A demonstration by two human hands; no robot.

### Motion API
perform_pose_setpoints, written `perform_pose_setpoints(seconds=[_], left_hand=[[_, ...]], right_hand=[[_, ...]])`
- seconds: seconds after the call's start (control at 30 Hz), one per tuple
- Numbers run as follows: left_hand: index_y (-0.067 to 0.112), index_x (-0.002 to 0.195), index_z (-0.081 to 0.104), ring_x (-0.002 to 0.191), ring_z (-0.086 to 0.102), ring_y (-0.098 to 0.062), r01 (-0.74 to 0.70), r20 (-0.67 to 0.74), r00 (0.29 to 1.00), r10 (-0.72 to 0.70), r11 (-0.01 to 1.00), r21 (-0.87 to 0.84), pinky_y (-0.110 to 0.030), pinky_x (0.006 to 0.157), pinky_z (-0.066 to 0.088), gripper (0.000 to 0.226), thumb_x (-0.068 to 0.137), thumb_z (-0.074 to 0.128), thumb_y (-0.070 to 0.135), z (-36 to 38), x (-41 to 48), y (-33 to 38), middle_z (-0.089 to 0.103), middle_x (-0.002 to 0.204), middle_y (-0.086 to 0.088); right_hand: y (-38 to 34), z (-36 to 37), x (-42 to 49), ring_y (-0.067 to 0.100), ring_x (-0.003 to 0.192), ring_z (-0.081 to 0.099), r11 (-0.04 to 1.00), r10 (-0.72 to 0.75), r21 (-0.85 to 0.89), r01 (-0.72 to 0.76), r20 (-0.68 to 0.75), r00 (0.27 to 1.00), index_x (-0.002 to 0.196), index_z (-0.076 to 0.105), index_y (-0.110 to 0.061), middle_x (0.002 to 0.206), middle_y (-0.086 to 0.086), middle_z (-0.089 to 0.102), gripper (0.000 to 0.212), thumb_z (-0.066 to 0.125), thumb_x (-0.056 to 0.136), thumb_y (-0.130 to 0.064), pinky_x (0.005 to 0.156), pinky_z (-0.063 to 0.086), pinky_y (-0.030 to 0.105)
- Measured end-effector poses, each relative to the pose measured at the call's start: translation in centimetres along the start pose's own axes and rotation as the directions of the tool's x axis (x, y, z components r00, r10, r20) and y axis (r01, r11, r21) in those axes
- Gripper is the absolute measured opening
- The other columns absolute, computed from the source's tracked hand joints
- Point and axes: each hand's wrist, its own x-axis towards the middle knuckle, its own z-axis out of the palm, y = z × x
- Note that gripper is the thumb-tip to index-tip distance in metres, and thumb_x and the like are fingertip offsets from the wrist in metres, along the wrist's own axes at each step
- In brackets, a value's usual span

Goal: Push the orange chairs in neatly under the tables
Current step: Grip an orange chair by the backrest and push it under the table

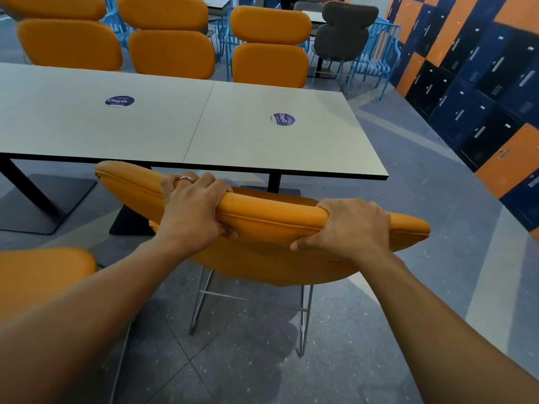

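Observation:
An orange padded chair (271,220) on thin metal legs stands in front of me, its backrest top close to the near edge of the grey table (262,147). My left hand (192,208) grips the left part of the backrest top, fingers curled over it and thumb underneath. My right hand (350,225) grips the right part the same way. The chair's seat is mostly hidden below the backrest. Another orange chair (40,278) shows at the lower left, near my left forearm.
A second grey table (87,112) joins the first on the left. Three orange chairs (271,45) line the far side. Farther back stand a grey chair (341,33) and blue wire chairs (376,51). Blue and orange lockers (472,74) run along the right wall.

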Motion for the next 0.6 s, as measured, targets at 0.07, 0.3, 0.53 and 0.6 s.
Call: perform_pose_setpoints(seconds=[0.07,0.3,0.53,0.6], left_hand=[[0.03,0.107,0.057,0.106,0.049,-0.029,0.002,-0.008,1.0,-0.002,1.0,-0.009,-0.048,0.096,0.023,0.066,0.053,0.082,0.057,0.5,1.0,-0.2,0.059,0.106,0.003],[0.029,0.107,0.058,0.104,0.05,-0.029,0.001,-0.008,1.0,-0.001,1.0,0.003,-0.048,0.096,0.024,0.068,0.051,0.083,0.058,1.5,4.4,-0.8,0.06,0.105,0.002],[0.029,0.109,0.059,0.104,0.051,-0.03,0.012,-0.008,1.0,-0.012,1.0,0.009,-0.047,0.097,0.023,0.069,0.051,0.083,0.058,2.7,8.2,-1.2,0.061,0.106,0.001],[0.029,0.108,0.06,0.103,0.051,-0.03,0.011,-0.021,1.0,-0.011,1.0,0.007,-0.047,0.097,0.023,0.069,0.051,0.082,0.059,3.2,9.1,-1.0,0.06,0.106,0.001]], right_hand=[[0.3,0.0,1.0,0.015,0.093,0.061,1.0,0.004,0.002,-0.004,0.005,1.0,0.115,0.062,-0.038,0.105,-0.008,0.069,0.077,0.056,0.062,-0.094,0.085,0.047,0.037],[0.8,0.2,4.2,0.016,0.093,0.062,1.0,0.011,0.007,-0.011,-0.024,1.0,0.113,0.062,-0.039,0.101,-0.009,0.069,0.075,0.056,0.062,-0.094,0.084,0.048,0.037],[1.7,0.2,7.9,0.013,0.087,0.059,1.0,0.0,0.016,0.001,-0.046,0.999,0.106,0.061,-0.039,0.09,-0.012,0.061,0.07,0.059,0.061,-0.093,0.08,0.049,0.035],[2.4,0.3,9.0,0.012,0.086,0.056,1.0,-0.002,0.016,0.002,-0.041,0.999,0.107,0.061,-0.039,0.09,-0.012,0.06,0.07,0.06,0.061,-0.092,0.079,0.048,0.035]])
